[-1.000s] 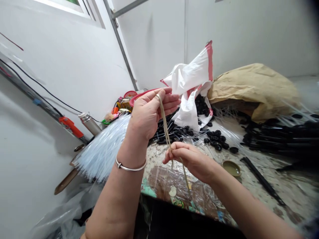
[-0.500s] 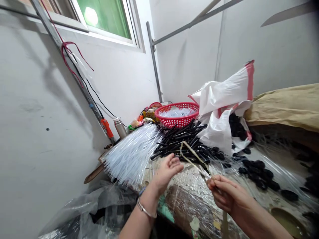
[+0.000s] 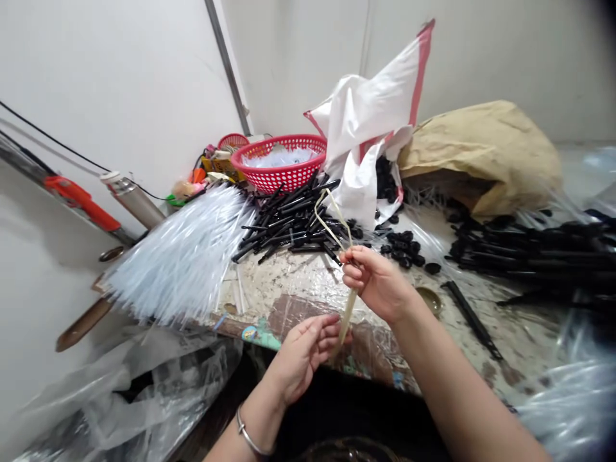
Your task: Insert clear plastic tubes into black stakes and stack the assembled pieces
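Note:
My right hand (image 3: 373,279) pinches a pale yellow strip (image 3: 347,314) over the front of the worktable (image 3: 298,276). Above the fingers the strip bends into a loop; below them it hangs as a flat length. By that lower end is my left hand (image 3: 308,356), its fingers stretched out and slightly curved. Whether those fingertips touch the strip I cannot tell. Behind the loop lies a heap of black tubes (image 3: 293,221). A thick bundle of clear thin plastic rods (image 3: 183,250) spreads out on the left.
A red basket (image 3: 279,173) with clear pieces stands at the back, beside a white sack (image 3: 368,115). Black caps (image 3: 402,249) lie loose near a brown paper bag (image 3: 481,141). More black parts (image 3: 539,256) are piled right. A steel flask (image 3: 132,199) leans by an orange tool (image 3: 81,202).
My view has swung right and down. My right hand has raised the strip more upright, and my left hand has dropped from the loop's side to the strip's lower end.

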Tool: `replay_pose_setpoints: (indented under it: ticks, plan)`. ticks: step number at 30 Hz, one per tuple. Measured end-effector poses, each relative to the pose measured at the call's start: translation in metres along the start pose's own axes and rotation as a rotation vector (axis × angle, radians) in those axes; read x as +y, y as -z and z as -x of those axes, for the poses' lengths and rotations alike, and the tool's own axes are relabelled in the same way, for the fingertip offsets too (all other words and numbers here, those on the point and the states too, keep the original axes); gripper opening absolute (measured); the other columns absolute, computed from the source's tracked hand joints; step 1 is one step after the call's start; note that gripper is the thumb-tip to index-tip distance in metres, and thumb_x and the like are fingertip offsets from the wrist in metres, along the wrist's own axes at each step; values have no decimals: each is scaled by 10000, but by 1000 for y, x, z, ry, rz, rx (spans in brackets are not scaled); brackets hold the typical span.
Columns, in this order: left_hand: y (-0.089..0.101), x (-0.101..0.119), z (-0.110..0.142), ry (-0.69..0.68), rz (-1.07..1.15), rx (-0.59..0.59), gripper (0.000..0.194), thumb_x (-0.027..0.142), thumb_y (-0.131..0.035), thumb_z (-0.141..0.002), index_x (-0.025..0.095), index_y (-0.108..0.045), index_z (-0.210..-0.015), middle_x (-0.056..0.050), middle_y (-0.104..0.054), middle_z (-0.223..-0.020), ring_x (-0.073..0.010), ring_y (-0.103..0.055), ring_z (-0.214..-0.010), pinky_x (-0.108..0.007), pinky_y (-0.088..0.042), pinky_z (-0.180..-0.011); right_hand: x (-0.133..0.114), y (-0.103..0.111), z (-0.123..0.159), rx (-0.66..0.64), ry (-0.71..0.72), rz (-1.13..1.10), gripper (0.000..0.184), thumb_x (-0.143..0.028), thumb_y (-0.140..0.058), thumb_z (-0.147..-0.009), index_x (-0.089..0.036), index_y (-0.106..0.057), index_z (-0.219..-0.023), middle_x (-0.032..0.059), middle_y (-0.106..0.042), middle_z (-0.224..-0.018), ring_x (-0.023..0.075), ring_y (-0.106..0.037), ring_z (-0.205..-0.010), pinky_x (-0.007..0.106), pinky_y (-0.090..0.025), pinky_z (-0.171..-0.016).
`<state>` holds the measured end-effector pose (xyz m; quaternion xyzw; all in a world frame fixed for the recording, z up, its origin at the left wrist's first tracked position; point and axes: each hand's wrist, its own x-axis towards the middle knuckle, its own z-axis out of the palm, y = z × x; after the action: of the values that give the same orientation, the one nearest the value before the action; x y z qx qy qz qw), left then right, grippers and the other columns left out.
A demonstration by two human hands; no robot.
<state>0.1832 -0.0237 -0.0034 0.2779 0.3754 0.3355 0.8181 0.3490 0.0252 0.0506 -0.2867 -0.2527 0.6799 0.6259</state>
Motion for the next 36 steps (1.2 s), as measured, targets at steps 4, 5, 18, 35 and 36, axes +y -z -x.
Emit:
replay_pose_setpoints:
  ticks: [4,5,18,35,36]
  plan:
    - [-2,-6,5,60,-18,-73,306,333,-601,-804,90,-642,-986,-145,-695,-917,-194,-667,-783,-345,-460,-805,-2,7,-2,44,21,-16,84,-162,-648,-677,-145,-585,-624,-6,-566,-673,28,-349,-461,149,-265,-391]
    - [-2,-7,6,70,-36,-88,295,311,-619,-792,85,-649,-979,-130,-697,-874,-175,-663,-747,-330,-466,-786,-2,8,-3,58,18,-23,84,-161,-653,-669,-147,-584,-623,-9,-567,-667,28,-349,-458,149,-265,-388]
    - [15,-10,-2,-103,-143,254,250,307,-721,-684,100,-676,-817,-69,-703,-740,-128,-640,-637,-241,-475,-672,1,21,2,174,-39,130,102,-265,-722,-649,-240,-654,-721,-3,-616,-1090,224,-400,-1174,373,-385,-875]
    - [-6,-22,-3,-144,-127,126,325,457,-632,-739,161,-499,-764,90,-403,-549,-17,-253,-417,-159,-234,-422,36,15,20,135,-103,164,219,-349,-744,-658,-224,-674,-823,31,-615,-1045,205,-439,-1098,327,-339,-884]
    - [-4,-22,-3,-137,-137,121,351,482,-636,-723,162,-501,-771,95,-379,-549,-16,-215,-419,-158,-184,-408,36,16,20,133,-109,169,217,-349,-736,-668,-219,-675,-832,35,-611,-1054,205,-444,-1092,324,-346,-876]
